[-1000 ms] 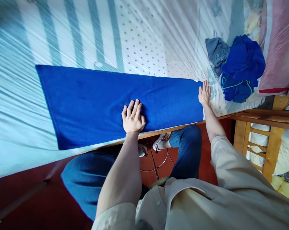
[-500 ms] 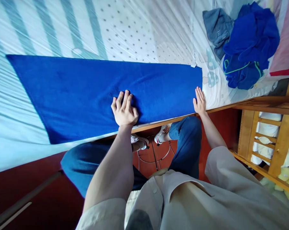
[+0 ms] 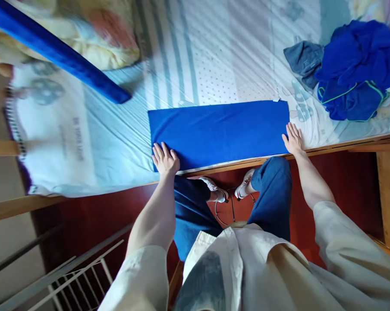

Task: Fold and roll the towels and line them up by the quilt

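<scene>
Blue cloth lies flat as a long rectangle on the bed sheet, its long side nearly parallel to the wooden bed rail. Near edge runs just beside the rail, a thin strip of sheet showing between them toward the right. Far edge fairly straight; small white tag sticks out near the far right corner. Shallow creases on the upper face.

Room around it: striped and dotted sheet stretches beyond the far edge; pale blue sheet extends left of the left short edge. Right side is tighter, with a rumpled blue garment with green trim and a grey-blue cloth bunched past a patch of printed sheet. Upper left, a long narrow blue strip slants across yellow bedding, its lower end well apart from the cloth. Person's knees are close to the rail on the near side.

Left hand: open, palm down, fingers spread, on the cloth's near left corner. Right hand: open, palm down at the right short edge, thumb side by the cloth, other fingers over the sheet. Cloth spans between the hands; neither grips it.
</scene>
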{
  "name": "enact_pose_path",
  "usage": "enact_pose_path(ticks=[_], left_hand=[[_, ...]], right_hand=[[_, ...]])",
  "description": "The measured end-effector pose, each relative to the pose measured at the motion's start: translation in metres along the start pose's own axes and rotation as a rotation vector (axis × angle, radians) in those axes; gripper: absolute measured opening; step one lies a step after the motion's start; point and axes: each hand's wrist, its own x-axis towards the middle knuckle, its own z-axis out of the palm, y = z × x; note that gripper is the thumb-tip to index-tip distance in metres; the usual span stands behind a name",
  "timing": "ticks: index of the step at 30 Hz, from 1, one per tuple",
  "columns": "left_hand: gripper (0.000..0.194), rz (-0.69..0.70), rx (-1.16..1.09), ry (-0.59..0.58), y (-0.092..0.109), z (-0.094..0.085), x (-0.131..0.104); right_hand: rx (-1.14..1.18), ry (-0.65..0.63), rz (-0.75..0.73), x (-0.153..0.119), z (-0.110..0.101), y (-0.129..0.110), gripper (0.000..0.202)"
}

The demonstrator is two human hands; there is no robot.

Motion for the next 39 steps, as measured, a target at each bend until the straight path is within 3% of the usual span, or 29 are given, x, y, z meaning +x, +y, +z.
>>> enact_pose_path(ticks=[4,7,10,13,16,18,22,25,33,39], left_hand=[[0.068,-0.003,0.187,-0.209,-0.037,-0.043,0.023],[0.060,0.017,0.223,-0.237,-0.046,-0.058,0.015],[0.056,0.084,0.236,-0.231,-0.035,-0.056,-0.022],[0.054,0.147,0.260,-0.258,-0.013,-0.045,-0.073],[0.049,0.193,0.264,-0.174,0.006,-0.037,-0.112],[0.048,0.221,0.237,-0.122,0.015,-0.035,-0.124],[0.046,0.194,0.139,-0.084,0.024,-0.036,-0.125],[0.044,0.157,0.077,-0.073,0.028,-0.036,-0.120],[0.045,0.190,0.088,-0.093,0.029,-0.032,-0.110],[0.047,0.216,0.149,-0.130,0.028,-0.029,-0.106]], right_hand=[[-0.010,-0.020,0.021,-0.017,-0.005,0.007,0.065],[-0.006,-0.015,0.060,-0.042,-0.009,0.006,0.064],[0.057,0.054,0.142,-0.063,-0.013,-0.005,0.064],[0.191,0.143,0.176,-0.074,-0.017,-0.033,0.057],[0.450,0.216,0.129,-0.080,-0.015,-0.082,0.043],[0.729,0.222,0.102,-0.088,-0.009,-0.124,0.038],[1.354,0.111,0.126,-0.115,0.014,-0.211,0.045],[1.598,-0.008,0.209,-0.129,0.029,-0.251,0.048],[1.926,-0.229,0.452,-0.124,0.050,-0.274,0.027],[2.011,-0.231,0.560,-0.118,0.070,-0.295,0.015]])
